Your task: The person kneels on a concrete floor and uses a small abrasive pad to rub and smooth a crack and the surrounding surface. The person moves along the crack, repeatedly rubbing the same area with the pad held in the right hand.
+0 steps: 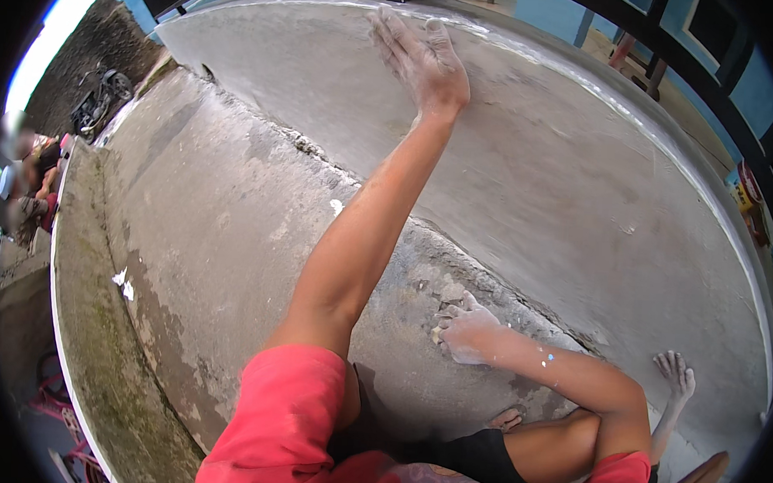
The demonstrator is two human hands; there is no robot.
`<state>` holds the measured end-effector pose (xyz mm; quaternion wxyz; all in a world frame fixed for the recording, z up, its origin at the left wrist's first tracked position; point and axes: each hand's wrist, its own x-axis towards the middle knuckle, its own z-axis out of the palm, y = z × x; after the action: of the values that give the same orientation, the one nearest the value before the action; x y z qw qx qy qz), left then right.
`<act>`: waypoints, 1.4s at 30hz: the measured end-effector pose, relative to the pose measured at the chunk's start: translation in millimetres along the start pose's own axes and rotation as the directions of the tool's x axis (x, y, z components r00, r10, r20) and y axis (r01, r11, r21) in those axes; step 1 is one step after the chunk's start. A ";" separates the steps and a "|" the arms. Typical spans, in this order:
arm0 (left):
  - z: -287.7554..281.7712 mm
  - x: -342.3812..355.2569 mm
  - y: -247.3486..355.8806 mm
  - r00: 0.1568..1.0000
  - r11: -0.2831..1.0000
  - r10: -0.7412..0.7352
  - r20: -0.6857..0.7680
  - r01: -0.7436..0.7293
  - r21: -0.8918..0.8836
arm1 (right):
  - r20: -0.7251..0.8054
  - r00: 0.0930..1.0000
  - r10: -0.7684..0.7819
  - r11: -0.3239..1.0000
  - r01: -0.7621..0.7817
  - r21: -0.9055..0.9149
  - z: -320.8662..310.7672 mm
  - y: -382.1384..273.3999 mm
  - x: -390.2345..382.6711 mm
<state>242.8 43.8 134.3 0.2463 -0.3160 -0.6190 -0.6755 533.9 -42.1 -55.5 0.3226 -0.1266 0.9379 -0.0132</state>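
My left hand (pixel 422 60) lies flat against the smooth grey wall (pixel 530 170), close to its upper edge, with fingers stretched out and pale dust over the skin. It holds nothing that I can see. Lower down, my right hand (pixel 474 331) is just above the rough concrete ground, beside the crumbled base of the wall. Its fingers are curled, and a small pale yellowish piece (pixel 437 334) shows at the fingertips; its kind is not clear. White dust coats this hand too, and paint flecks dot the forearm.
Another person's dusty hand (pixel 677 376) rests on the wall at the right. Black railing (pixel 659 37) runs above the wall's white-streaked top edge. A container (pixel 746 190) stands behind it. People (pixel 40 180), a motorcycle (pixel 101 100) and a pink bicycle (pixel 67 413) are at the left.
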 end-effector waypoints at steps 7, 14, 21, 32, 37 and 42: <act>48.0 -121.4 107.9 0.972 0.982 0.124 0.201 -0.150 0.117 | -0.059 0.939 -0.339 0.938 0.332 -0.094 19.5 -53.3 9.0; 61.1 -194.1 153.2 0.367 0.400 0.741 0.563 -0.914 0.069 | -0.025 0.968 -0.248 0.969 0.249 0.007 23.3 -55.6 -25.9; 13.6 -106.4 19.0 0.957 0.971 0.107 0.270 -0.159 0.179 | -0.148 0.980 0.134 0.991 -0.132 0.022 29.5 -1.4 -74.4; -324.2 -143.0 -281.4 0.367 0.245 -0.930 -0.009 0.641 0.728 | -0.910 0.415 -0.009 0.430 -0.820 -0.378 -199.9 110.2 -130.2; -384.8 -135.7 -299.0 0.408 0.207 -0.884 -0.229 0.779 0.591 | -0.853 0.520 -0.030 0.469 -0.747 -0.472 -307.5 124.6 -77.4; -413.5 -97.1 -288.5 0.507 0.344 -0.829 -0.235 0.795 0.499 | -0.810 0.580 -0.086 0.550 -0.651 -0.524 -407.2 127.9 31.9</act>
<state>49.4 -339.7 -147.2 -0.0610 0.0984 -0.8647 -0.4888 232.6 50.6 233.9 -0.1976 -0.0624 0.8899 0.4063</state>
